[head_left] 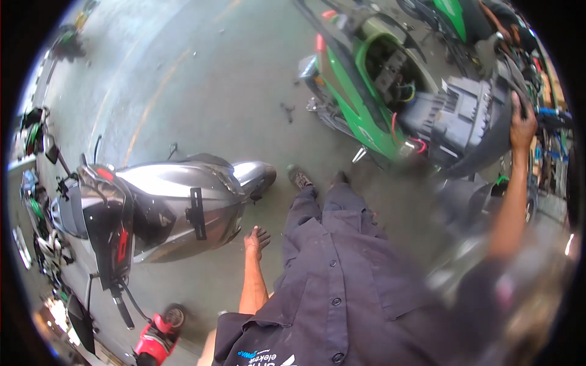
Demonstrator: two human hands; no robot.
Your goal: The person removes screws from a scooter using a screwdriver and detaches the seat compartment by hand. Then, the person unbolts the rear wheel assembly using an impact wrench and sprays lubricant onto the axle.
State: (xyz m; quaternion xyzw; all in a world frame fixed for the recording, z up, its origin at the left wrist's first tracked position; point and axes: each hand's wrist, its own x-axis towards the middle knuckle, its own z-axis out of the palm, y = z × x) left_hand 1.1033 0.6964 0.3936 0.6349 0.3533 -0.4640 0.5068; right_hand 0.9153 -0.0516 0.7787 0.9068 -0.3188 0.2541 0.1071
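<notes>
**Workshop floor (213, 97), green scooter (360, 100) opened**

Concrete underfoot; silver scooter (183, 195) parked to my left. Green scooter stands ahead and right, its inner bay (390, 64) uncovered. Dark seat (491, 146) raised at its end, grey ribbed underside (464, 116) exposed, red wires (418, 145) beside it.

Grip: right hand (523, 125) clamped on the seat's outer edge; left hand (257, 238) holds nothing, fingers apart, near the silver scooter.

Progress (judged): opening up is done; bay not closed, seat not lying flat.

Unclear: my right thumb; whether the seat is hinged or loose; the bay's dark depths. My right sleeve blurs. Another person's arm (497, 24), top right, is partly cut off.
</notes>
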